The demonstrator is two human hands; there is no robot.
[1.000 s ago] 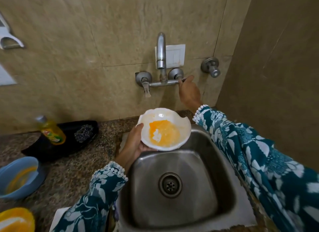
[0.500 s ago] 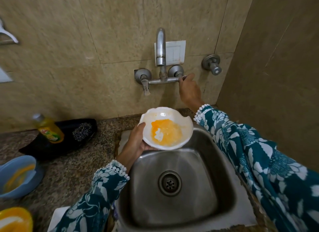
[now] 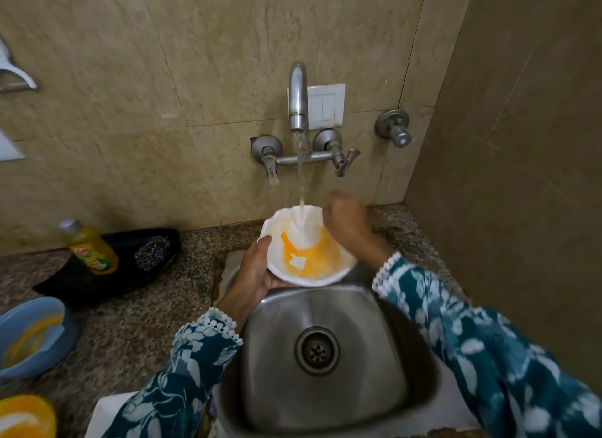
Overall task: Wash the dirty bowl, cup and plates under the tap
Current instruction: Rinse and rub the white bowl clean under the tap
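A white scalloped bowl (image 3: 329,268) smeared with orange residue is held over the back of the steel sink (image 3: 404,366). My left hand (image 3: 255,271) grips its left rim, thumb on the edge. Water runs from the wall tap (image 3: 298,95) into the bowl. My right hand (image 3: 345,222) is at the bowl's far right rim, blurred, fingers curled; whether it touches the bowl is unclear. A blue dirty plate (image 3: 31,333) and an orange-stained dish (image 3: 26,416) sit on the counter at left.
A yellow dish-soap bottle (image 3: 89,247) and a steel scrubber (image 3: 151,251) lie on a black tray (image 3: 107,281) on the granite counter. The right tap lever (image 3: 345,162) and a separate wall valve (image 3: 394,128) stick out. A wall closes in on the right.
My right hand left the right tap lever and dropped to the bowl's rim. Water now flows from the spout into the bowl, which sits further under the tap.
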